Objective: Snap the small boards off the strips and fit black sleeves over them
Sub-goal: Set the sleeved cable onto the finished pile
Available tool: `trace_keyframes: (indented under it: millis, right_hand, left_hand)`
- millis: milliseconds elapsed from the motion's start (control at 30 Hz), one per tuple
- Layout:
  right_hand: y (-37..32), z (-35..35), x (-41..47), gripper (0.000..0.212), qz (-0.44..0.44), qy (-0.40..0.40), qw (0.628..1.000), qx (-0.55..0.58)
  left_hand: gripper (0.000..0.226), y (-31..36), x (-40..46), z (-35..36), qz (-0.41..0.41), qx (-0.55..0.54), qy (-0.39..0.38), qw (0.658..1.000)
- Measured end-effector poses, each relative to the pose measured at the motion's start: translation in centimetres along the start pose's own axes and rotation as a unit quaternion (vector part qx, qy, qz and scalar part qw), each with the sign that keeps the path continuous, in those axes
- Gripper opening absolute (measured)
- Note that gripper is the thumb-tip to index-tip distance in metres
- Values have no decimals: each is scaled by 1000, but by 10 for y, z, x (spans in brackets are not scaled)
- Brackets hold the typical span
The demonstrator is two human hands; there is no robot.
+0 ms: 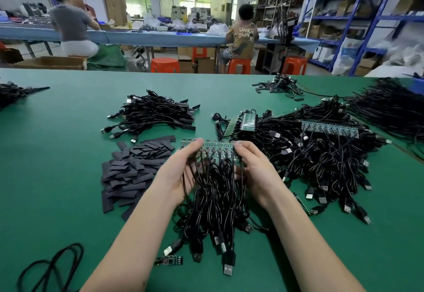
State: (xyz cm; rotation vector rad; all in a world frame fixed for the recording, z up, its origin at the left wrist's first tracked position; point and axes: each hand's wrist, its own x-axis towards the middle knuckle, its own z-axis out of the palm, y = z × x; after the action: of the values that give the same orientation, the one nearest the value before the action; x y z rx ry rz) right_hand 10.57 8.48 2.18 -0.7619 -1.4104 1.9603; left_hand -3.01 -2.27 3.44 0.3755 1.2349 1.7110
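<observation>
Centrally, left hand and right hand each grip an end of the board strip, cables hanging below; loose black sleeves heaped mid-left on green table.

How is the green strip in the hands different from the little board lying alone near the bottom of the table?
The strip is long, a whole row of boards joined together; the little board is one short piece. The strip is held up by the left hand and right hand, with black cables hanging from it; the little board lies flat on the green table, untouched. Both are green circuit boards.
</observation>
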Motion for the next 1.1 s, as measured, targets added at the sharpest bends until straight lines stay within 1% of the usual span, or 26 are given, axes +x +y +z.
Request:
trace_keyframes:
  millis: [33, 67, 100, 133, 167, 200, 233, 267, 333, 367, 400, 467, 533, 667, 767, 900, 1100]
  right_hand:
    - [-1, -2, -1, 7, -4, -5, 1000, -11]
    - [-2, -4, 0, 6, -8, -10, 1000, -21]
    - [-3, -6, 0, 6, -13, -16, 999, -26]
    - [-6, -6, 1, 6, -19, -24, 999, -26]
    - [-8, -6, 0, 6, -24, -32, 999, -22]
    - [-10, -5, 0, 10, -27, -41, 999, -17]
    - [-11, -4, -1, 18, -26, -50, 998, -11]
    - [-12, -2, -1, 27, -23, -59, 998, -1]
    - [-12, 1, -3, 36, -18, -84, 996, 23]
    - [-12, 2, -3, 34, -15, -102, 994, 32]
    - [-12, 3, -5, 29, -13, -119, 992, 38]
    - [-14, 2, -7, 17, -9, -142, 989, 38]
    - [-15, 2, -8, 11, -5, -152, 988, 35]
    - [-15, 5, -7, 20, 15, -146, 989, 20]
    - [-12, 7, -7, 24, 32, -127, 991, 1]
    - [-8, 7, -5, 32, 54, -111, 992, 21]
    - [-6, 6, -2, 30, 81, -121, 988, 50]
  left_hand:
    - [53, 1, 1, 2, 57, 47, 52, 996]
    - [40, 2, 1, 2, 129, 130, 118, 976]
    - [28, 3, 1, 3, 210, 222, 173, 936]
    - [21, 5, -1, 4, 292, 313, 205, 880]
    - [16, 7, -2, 6, 363, 398, 220, 813]
    - [12, 10, -3, 8, 411, 469, 224, 749]
    - [12, 11, -5, 12, 438, 522, 217, 699]
    - [16, 12, -6, 17, 449, 562, 201, 665]
    - [22, 12, -12, 28, 454, 606, 168, 631]
    - [24, 10, -14, 31, 458, 617, 157, 620]
    - [28, 8, -15, 33, 458, 620, 149, 619]
    - [36, 7, -14, 34, 438, 610, 147, 643]
    - [45, 6, -14, 35, 419, 603, 161, 660]
    - [50, 5, -14, 36, 398, 599, 183, 670]
    - [50, 2, -9, 31, 370, 617, 176, 672]
    - [44, -2, -7, 29, 385, 615, 179, 664]
    - [43, -5, -4, 28, 396, 622, 188, 649]
